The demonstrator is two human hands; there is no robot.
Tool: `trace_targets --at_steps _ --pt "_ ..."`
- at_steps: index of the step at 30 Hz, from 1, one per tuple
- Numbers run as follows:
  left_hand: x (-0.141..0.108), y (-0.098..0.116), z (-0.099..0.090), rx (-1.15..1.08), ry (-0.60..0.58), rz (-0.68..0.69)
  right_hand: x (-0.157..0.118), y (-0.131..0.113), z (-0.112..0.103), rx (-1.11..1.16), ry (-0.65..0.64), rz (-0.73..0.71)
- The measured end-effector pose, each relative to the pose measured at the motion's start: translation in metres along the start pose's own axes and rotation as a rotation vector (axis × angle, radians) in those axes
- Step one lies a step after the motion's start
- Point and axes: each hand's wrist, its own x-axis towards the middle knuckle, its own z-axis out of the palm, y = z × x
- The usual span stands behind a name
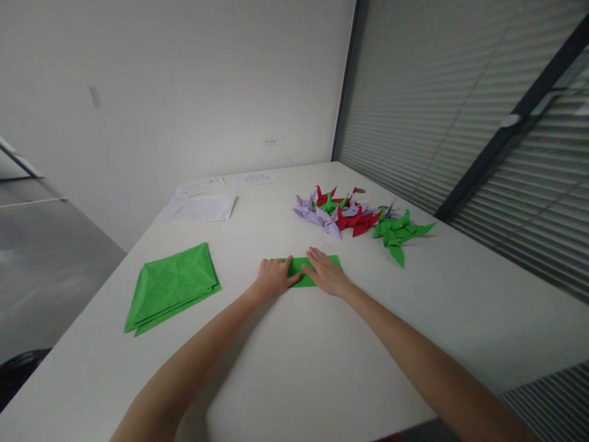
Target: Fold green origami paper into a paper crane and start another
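Note:
A folded strip of green paper (pixel 301 281) lies flat on the white table, partly covered by both hands. My left hand (pixel 275 276) presses on its left end, thumb stretched toward the middle and the other fingers partly curled. Across the right part rests my right hand (pixel 326 273), flat with its fingers extended. Neither hand grips the paper; both bear down on it from above. Left of them is a stack of creased green paper sheets (pixel 177 279). Beyond my right hand sits a group of folded paper flowers in green (pixel 398 230), red (pixel 359 220) and lilac (pixel 329 222).
Printed white sheets (pixel 200 207) lie toward the back left of the table (pixel 285 362). A wall (pixel 221 80) stands behind it, and a window with blinds (pixel 414 104) runs along the right side. A black bag-like object (pixel 23 371) shows at the lower left.

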Motion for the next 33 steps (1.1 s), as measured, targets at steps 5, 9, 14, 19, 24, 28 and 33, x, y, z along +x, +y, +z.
trace_targets --at_steps 5,9,14,19,24,28,33 --pt "-0.005 -0.01 0.001 0.017 0.007 -0.026 -0.001 0.0 0.0 -0.011 0.002 -0.001" --pt "-0.009 -0.018 0.0 0.025 0.001 -0.043 -0.001 0.0 0.0 -0.023 0.006 -0.003" --pt "-0.015 -0.027 -0.002 0.058 0.003 -0.069 -0.001 -0.001 -0.001 -0.041 -0.008 -0.01" --pt "-0.018 -0.031 -0.003 0.063 -0.005 -0.086 -0.001 -0.001 -0.002 -0.055 -0.011 -0.01" --pt "-0.018 -0.031 -0.003 0.057 -0.018 -0.097 -0.002 -0.002 0.0 -0.056 0.001 -0.017" --pt "-0.018 -0.031 -0.003 0.048 -0.019 -0.092 -0.002 -0.004 0.0 -0.075 0.005 -0.014" --pt "-0.021 -0.033 0.0 0.056 0.047 -0.077 -0.002 -0.006 0.001 -0.113 -0.003 -0.012"
